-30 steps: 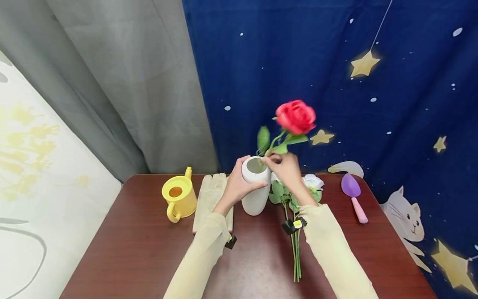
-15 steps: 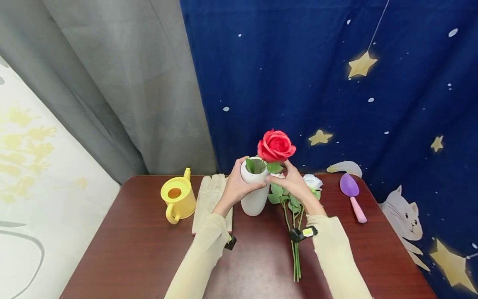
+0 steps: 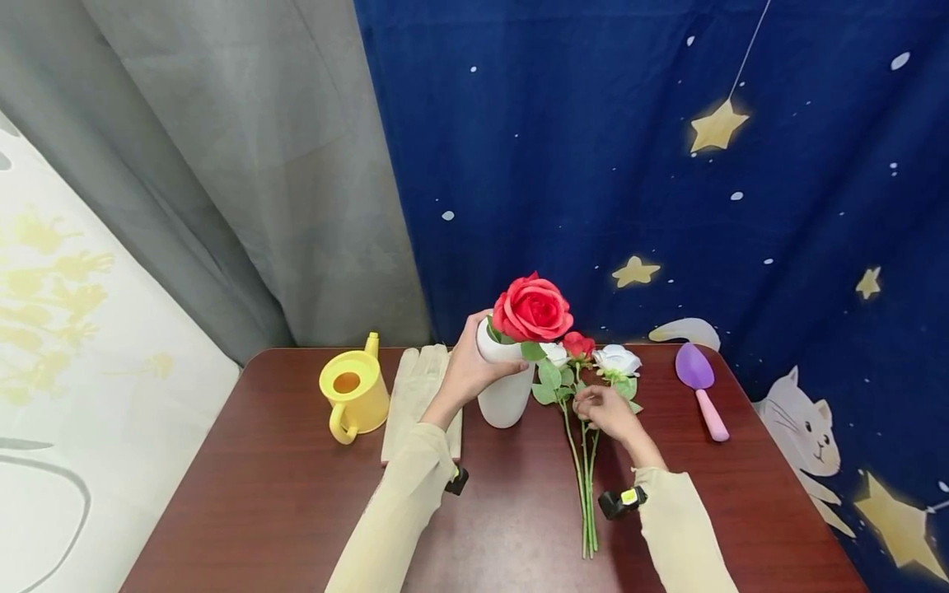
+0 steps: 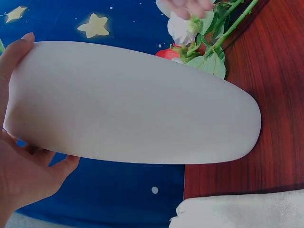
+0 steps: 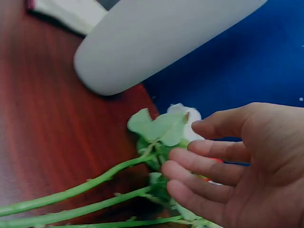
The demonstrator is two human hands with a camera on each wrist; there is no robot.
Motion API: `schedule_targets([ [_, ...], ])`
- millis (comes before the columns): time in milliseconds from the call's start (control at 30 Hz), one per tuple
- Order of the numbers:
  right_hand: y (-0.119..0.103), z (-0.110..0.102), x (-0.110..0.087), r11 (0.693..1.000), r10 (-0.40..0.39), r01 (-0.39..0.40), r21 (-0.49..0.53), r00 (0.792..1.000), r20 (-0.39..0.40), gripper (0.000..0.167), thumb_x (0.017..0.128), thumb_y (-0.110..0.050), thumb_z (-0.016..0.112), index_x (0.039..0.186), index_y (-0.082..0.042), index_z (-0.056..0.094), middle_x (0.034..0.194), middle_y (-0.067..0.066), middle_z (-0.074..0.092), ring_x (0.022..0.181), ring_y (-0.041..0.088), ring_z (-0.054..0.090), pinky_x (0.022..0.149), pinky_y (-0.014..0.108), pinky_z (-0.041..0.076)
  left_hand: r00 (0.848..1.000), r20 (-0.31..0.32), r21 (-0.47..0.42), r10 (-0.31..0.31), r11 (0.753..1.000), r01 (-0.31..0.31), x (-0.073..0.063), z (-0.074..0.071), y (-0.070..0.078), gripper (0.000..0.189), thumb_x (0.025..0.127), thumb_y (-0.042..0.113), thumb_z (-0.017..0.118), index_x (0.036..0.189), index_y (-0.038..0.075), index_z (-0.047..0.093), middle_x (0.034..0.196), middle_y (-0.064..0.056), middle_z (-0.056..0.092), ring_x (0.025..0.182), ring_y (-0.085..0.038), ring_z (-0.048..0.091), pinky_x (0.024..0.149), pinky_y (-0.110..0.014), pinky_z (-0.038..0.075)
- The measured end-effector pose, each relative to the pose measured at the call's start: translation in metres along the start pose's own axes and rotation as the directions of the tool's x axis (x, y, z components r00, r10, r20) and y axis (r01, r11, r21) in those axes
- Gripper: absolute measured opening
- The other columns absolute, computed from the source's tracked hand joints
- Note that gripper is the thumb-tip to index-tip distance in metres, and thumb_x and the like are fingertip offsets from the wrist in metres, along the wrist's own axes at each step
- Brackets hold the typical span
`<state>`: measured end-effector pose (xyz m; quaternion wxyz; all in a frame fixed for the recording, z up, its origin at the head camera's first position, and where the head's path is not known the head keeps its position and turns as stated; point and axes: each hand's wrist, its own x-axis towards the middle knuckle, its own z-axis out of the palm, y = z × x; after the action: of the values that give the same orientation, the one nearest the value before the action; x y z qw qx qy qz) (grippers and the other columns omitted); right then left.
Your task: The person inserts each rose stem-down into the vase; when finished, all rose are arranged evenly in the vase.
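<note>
A tall white vase (image 3: 506,399) stands upright on the table, and my left hand (image 3: 474,362) grips it around its upper part. One red rose (image 3: 532,309) stands in the vase, its bloom over the mouth and its stem hidden inside. My right hand (image 3: 608,412) is over the flowers lying to the right of the vase, fingers loosely bent and nothing held. Those flowers are a white rose (image 3: 617,361), another white bloom (image 3: 554,354) and a smaller red bloom (image 3: 578,345), with green stems (image 5: 71,192) pointing toward the table's front.
Left of the vase lies a pair of pale work gloves (image 3: 415,403), with a yellow watering can (image 3: 357,395) beside it. A purple trowel (image 3: 697,371) with a pink handle lies at the right. Curtains hang behind the table's back edge.
The red rose has sunk into the vase and its bloom now sits lower. My right hand has let go of it and moved down and right to the lying flowers.
</note>
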<state>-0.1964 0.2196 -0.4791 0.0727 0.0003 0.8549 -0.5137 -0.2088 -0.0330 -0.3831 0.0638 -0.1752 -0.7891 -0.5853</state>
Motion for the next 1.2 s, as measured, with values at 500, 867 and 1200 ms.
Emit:
schedule_targets([
  [500, 0.005, 0.036, 0.007, 0.920, 0.031, -0.089, -0.382, 0.987, -0.155, 0.036, 0.078, -0.011, 0.069, 0.053, -0.012, 0.043, 0.045, -0.005, 0.037, 0.044, 0.012, 0.035, 0.047, 0.027, 0.028, 1.000, -0.016, 0.039, -0.016, 0.999, 0.016, 0.008, 0.007, -0.025, 0.090, 0.063, 0.026, 0.087, 0.136, 0.025, 0.034, 0.125, 0.003, 0.048, 0.102, -0.017, 0.052, 0.077, -0.035, 0.049],
  [867, 0.010, 0.043, 0.012, 0.909, 0.113, -0.186, -0.372, 0.971, -0.209, 0.024, 0.079, -0.015, 0.071, 0.061, -0.012, 0.054, 0.057, 0.001, 0.052, 0.057, 0.022, 0.051, 0.053, 0.036, 0.040, 1.000, -0.030, 0.058, -0.001, 0.998, 0.003, 0.008, 0.007, -0.026, 0.088, 0.063, 0.025, 0.086, 0.135, 0.024, 0.036, 0.125, 0.004, 0.048, 0.102, -0.016, 0.052, 0.078, -0.034, 0.049],
  [1200, 0.009, 0.038, 0.009, 0.989, 0.137, -0.131, 0.075, 0.986, -0.095, 0.009, 0.083, 0.005, 0.057, 0.089, 0.009, 0.061, 0.073, 0.014, 0.066, 0.059, 0.020, 0.064, 0.055, 0.031, 0.053, 1.000, -0.022, 0.057, -0.015, 0.998, 0.017, 0.009, 0.007, -0.026, 0.088, 0.064, 0.025, 0.086, 0.135, 0.023, 0.035, 0.124, 0.005, 0.047, 0.102, -0.015, 0.051, 0.077, -0.034, 0.049],
])
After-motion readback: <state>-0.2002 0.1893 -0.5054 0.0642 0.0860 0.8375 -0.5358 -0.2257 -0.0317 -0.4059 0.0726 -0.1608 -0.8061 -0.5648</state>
